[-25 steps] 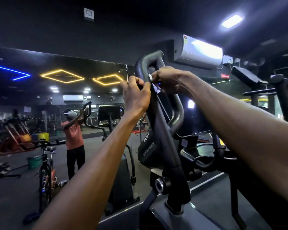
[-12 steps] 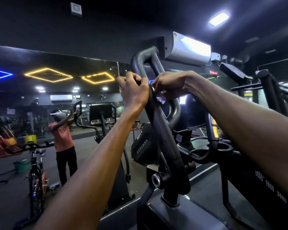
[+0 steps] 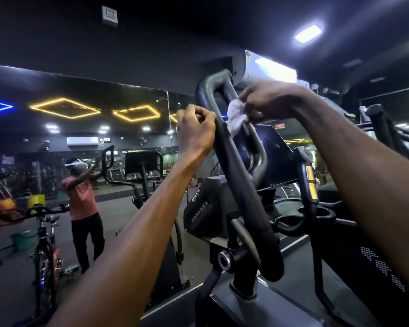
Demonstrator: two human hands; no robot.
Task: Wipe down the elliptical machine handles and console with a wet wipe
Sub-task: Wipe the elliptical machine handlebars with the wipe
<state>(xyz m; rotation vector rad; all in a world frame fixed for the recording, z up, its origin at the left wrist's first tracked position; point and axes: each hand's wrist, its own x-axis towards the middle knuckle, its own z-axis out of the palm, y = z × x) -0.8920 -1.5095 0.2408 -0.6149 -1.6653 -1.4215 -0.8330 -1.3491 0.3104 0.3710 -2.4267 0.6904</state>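
Gym room w/ a wall mirror [image 3: 80, 138] on the left, reflecting the person mid-reach; an AC unit [image 3: 267, 69] sits high on the wall behind. Up front, the elliptical machine [image 3: 208, 208] fills the centre, its looped handle [image 3: 236, 166] rising from the pivot near the base to a bend at top. The console [image 3: 274, 152] sits just behind the loop, dark screen, not yet touched by the wipe as far as I can judge. A 2nd, straight handle [image 3: 309, 182] w/ a yellow band stands to the right. Left hand [image 3: 195, 133] is clenched round the near bar of the loop, steadying it. Right hand [image 3: 269, 100] pinches the wet wipe [image 3: 236, 116], a white crumpled wad, pressed against the far bar of the loop just below the top bend. Step in hand, by my read: wiping the upper loop. To do it well: wrap the wipe fully round the bar rather than dabbing w/ a wad, so the whole circumference gets contact; keep the left grip firm so the arm doesn't swing on its pivot; run 1 long pass down each bar, incl. the spot under the left hand, which means shifting that grip. Then the 2nd handle and console, light pressure on the screen.
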